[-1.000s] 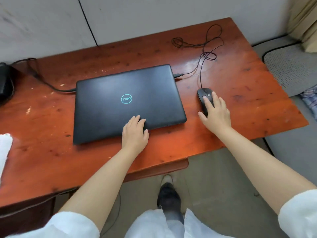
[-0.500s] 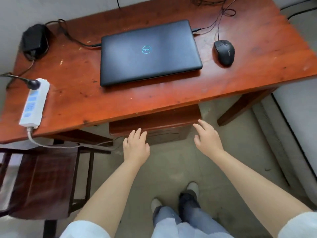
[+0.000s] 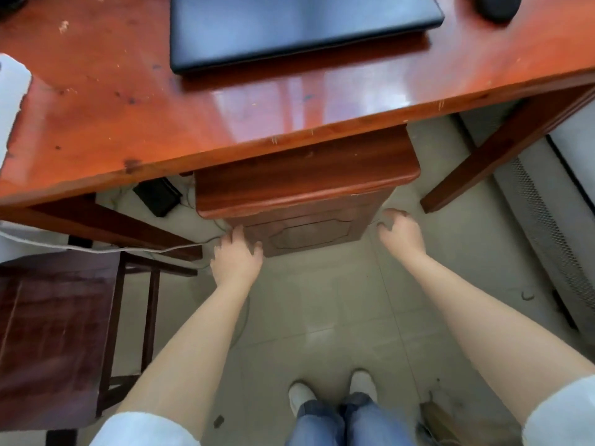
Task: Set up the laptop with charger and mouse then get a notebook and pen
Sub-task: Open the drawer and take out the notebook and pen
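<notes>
The closed black laptop (image 3: 299,27) lies on the red-brown wooden desk (image 3: 135,123), with the black mouse (image 3: 497,6) at the top right edge of the view. Below the desk's front edge sits a brown cabinet (image 3: 306,188) with a panelled door (image 3: 309,236). My left hand (image 3: 236,257) is at the door's lower left corner, fingers spread and touching the wood. My right hand (image 3: 399,233) hovers by the cabinet's right side, fingers curled and holding nothing. No notebook or pen is visible.
A dark wooden chair (image 3: 54,333) stands at the lower left. A white power strip (image 3: 11,91) lies on the desk's left end, its white cable (image 3: 96,247) running under the desk. A black adapter (image 3: 157,196) lies on the floor. My feet (image 3: 331,397) stand below.
Both hands left the laptop and mouse and dropped below the desk edge to the cabinet. The view tilted down and moved closer to the cabinet.
</notes>
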A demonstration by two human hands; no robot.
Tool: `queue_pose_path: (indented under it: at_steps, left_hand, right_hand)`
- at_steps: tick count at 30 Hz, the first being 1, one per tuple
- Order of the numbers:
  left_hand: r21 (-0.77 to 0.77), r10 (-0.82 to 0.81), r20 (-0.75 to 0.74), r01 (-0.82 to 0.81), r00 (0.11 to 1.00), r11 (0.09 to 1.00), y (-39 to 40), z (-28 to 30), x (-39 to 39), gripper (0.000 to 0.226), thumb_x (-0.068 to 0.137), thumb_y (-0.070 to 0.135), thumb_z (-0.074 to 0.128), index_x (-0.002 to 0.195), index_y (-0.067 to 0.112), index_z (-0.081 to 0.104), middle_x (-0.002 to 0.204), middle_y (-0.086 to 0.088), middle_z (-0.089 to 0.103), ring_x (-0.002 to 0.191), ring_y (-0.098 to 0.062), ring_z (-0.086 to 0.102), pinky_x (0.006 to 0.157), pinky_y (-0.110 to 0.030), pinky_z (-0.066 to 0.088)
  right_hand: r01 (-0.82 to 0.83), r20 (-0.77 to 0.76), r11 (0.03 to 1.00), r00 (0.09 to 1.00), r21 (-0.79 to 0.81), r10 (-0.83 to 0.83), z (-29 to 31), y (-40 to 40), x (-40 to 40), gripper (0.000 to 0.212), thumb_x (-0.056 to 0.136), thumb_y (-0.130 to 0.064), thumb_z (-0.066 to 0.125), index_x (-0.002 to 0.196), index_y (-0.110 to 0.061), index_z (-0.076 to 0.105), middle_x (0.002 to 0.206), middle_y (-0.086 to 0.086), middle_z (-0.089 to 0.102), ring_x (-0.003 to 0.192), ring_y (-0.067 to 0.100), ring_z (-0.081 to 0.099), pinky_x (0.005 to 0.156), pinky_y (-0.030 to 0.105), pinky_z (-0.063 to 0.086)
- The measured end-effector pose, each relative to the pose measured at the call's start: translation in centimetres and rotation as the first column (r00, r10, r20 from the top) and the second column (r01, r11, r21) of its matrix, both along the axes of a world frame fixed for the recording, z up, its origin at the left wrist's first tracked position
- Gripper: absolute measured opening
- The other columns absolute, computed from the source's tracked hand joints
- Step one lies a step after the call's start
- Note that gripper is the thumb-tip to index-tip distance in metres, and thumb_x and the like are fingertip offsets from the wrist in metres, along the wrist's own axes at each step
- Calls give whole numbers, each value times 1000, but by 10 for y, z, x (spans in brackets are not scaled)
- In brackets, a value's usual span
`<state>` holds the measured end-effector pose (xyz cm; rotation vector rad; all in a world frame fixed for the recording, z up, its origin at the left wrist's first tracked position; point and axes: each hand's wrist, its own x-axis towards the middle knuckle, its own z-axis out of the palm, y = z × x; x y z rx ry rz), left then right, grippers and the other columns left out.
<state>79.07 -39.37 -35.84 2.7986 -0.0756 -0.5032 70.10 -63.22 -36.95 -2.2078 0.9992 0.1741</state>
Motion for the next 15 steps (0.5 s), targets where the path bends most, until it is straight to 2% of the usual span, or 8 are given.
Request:
queue_pose_path:
  at_steps: [2, 4, 7, 9, 13, 15]
  left_hand:
    - [-120, 113, 24, -109, 993, 987, 1, -31, 9, 61, 92, 31, 53, 141, 4, 29, 141, -23, 40, 130, -38, 37, 105, -47, 36]
    - [-205, 183, 109, -158, 977, 966, 3, -63, 19, 73, 90, 37, 55, 143, 1, 21, 147, -23, 32, 134, -38, 31, 109, -48, 31]
    - [-234, 124, 369, -37, 921, 971, 2, -104, 32, 83, 86, 37, 62, 141, -8, 19, 147, -31, 27, 136, -42, 27, 113, -49, 27]
    - [-282, 141, 494, 5, 858, 959, 0, -125, 38, 87, 84, 36, 65, 141, -10, 17, 147, -34, 23, 137, -44, 23, 114, -50, 23]
    - [-515, 284, 547, 49, 788, 855, -6, -146, 51, 90, 84, 33, 66, 143, -6, 11, 149, -31, 20, 139, -41, 21, 115, -48, 21]
    - [-613, 349, 534, 69, 770, 787, -9, -149, 52, 90, 83, 30, 68, 144, -4, 10, 149, -28, 23, 138, -39, 23, 116, -46, 21]
  right_hand:
    - [86, 92, 995, 992, 56, -90, -29, -5, 17, 48, 95, -20, 46, 137, 0, 34, 145, 21, 37, 133, 33, 36, 109, 37, 30]
    - [161, 223, 984, 959, 71, -173, -60, -8, 31, 55, 96, -29, 42, 141, -2, 26, 149, 19, 31, 136, 32, 31, 112, 39, 27]
    - [301, 477, 953, 835, 21, -275, -100, -6, 51, 56, 96, -26, 43, 141, 1, 23, 148, 22, 30, 134, 33, 33, 105, 28, 24]
    - [376, 604, 925, 724, 59, -333, -119, -2, 60, 58, 95, -27, 45, 141, 1, 23, 146, 24, 28, 134, 32, 32, 101, 23, 23]
    - [422, 752, 893, 537, 154, -383, -138, -9, 69, 65, 92, -30, 51, 141, 2, 22, 147, 21, 29, 137, 28, 28, 112, 30, 21]
    - [399, 762, 886, 488, 237, -425, -142, -16, 68, 69, 90, -28, 55, 141, 2, 21, 148, 19, 30, 137, 28, 29, 117, 37, 22]
